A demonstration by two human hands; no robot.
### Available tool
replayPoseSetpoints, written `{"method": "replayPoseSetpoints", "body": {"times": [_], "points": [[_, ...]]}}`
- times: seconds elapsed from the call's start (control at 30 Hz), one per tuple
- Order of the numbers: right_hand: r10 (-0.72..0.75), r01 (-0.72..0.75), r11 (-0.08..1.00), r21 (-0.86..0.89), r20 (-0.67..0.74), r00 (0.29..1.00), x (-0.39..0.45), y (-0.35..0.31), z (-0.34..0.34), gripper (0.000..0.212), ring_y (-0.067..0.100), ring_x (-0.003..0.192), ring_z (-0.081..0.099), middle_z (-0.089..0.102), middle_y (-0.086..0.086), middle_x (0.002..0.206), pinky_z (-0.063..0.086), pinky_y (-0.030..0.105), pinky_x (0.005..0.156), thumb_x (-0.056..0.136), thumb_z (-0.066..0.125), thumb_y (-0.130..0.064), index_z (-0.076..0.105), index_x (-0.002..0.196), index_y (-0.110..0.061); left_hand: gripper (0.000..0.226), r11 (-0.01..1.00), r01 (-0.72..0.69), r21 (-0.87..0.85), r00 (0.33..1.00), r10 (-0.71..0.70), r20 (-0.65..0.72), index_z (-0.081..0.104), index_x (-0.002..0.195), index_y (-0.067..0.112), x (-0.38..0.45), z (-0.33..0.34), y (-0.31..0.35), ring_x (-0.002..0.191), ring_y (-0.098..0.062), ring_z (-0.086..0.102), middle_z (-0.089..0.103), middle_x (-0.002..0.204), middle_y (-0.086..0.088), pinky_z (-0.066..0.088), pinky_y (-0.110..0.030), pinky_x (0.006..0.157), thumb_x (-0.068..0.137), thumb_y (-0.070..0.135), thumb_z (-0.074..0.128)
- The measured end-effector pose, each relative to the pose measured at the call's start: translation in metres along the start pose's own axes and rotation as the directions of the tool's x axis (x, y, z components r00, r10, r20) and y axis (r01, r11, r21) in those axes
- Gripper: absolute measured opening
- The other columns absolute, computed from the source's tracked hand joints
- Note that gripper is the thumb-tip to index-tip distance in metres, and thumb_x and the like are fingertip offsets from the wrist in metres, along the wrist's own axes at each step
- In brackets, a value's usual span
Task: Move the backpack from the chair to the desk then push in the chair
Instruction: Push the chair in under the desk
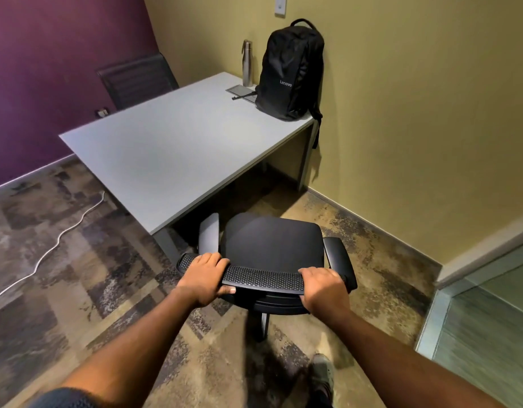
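- Now, my left hand (203, 276) and right hand (323, 288) curl closed over the chair (273, 245) backrest's top edge, fingers wrapped forward.
- Chair: just before the desk (166, 154), seat not yet under.
- Backpack (291, 72): upright on the desk's far corner, well apart from my fingers.

Steel bottle (247, 62), white floor cable (48, 251)

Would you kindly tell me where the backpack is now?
The backpack stands upright on the desk's far right corner, against the yellow wall, beside a metal bottle.
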State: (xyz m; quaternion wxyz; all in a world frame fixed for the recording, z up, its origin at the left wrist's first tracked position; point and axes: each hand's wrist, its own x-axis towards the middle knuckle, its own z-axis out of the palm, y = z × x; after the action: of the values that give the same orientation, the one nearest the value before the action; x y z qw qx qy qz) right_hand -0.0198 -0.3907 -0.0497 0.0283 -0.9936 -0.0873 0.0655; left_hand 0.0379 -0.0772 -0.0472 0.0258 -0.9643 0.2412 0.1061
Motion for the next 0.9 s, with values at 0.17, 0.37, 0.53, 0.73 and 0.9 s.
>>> {"method": "replayPoseSetpoints", "body": {"times": [0.17,0.37,0.53,0.73,0.9], "points": [[-0.032,0.026,0.998,-0.049,-0.146,0.989,0.007,0.018,0.0,0.036,0.033,0.072,0.077,0.081,0.011,0.083,0.063,0.042,0.069,0.064,0.082,-0.002,0.082,0.1,-0.007,0.046,0.999,-0.013,-0.041,0.999,0.011,-0.041,0.047,0.139,0.016,0.011,-0.002,0.012,0.124,-0.029,0.051,0.054,0.133,-0.009,0.039,-0.038,0.106,0.094,0.02,0.048],[-0.008,0.005,0.998,-0.058,-0.047,0.999,0.021,0.048,-0.012,0.03,0.029,0.082,0.077,0.081,0.004,0.09,0.061,0.042,0.079,0.075,0.082,-0.017,0.08,0.104,-0.017,0.039,0.998,0.004,-0.07,0.996,-0.01,-0.09,0.053,0.131,0.018,0.028,-0.004,0.033,0.12,-0.026,0.058,0.064,0.129,-0.006,0.042,-0.036,0.105,0.093,0.012,0.047],[-0.051,0.046,0.997,-0.057,-0.076,0.996,0.041,0.075,-0.022,0.034,0.029,0.074,0.077,0.08,0.002,0.08,0.063,0.041,0.073,0.064,0.091,-0.014,0.081,0.097,-0.017,0.036,0.998,0.035,-0.049,0.994,-0.04,-0.103,0.055,0.128,0.019,0.05,-0.009,0.048,0.116,-0.025,0.061,0.067,0.125,-0.004,0.044,-0.036,0.103,0.094,0.013,0.046],[-0.114,0.114,0.993,-0.01,-0.132,0.985,0.076,0.112,-0.02,0.032,0.033,0.087,0.077,0.082,0.006,0.093,0.06,0.044,0.088,0.078,0.08,-0.011,0.08,0.11,-0.014,0.032,0.994,0.099,-0.049,0.989,-0.104,-0.109,0.056,0.124,0.02,0.081,-0.015,0.063,0.113,-0.026,0.063,0.068,0.122,-0.004,0.046,-0.037,0.1,0.094,0.014,0.049],[-0.109,0.109,0.991,-0.073,0.017,0.994,0.121,0.15,-0.025,0.044,0.017,0.121,0.065,0.074,-0.011,0.125,0.043,0.035,0.109,0.089,0.066,-0.03,0.064,0.132,-0.036,0.03,0.987,0.155,-0.045,0.981,-0.159,-0.109,0.055,0.125,0.019,0.118,-0.022,0.081,0.115,-0.026,0.061,0.066,0.124,-0.005,0.044,-0.036,0.101,0.097,0.018,0.044]]}}
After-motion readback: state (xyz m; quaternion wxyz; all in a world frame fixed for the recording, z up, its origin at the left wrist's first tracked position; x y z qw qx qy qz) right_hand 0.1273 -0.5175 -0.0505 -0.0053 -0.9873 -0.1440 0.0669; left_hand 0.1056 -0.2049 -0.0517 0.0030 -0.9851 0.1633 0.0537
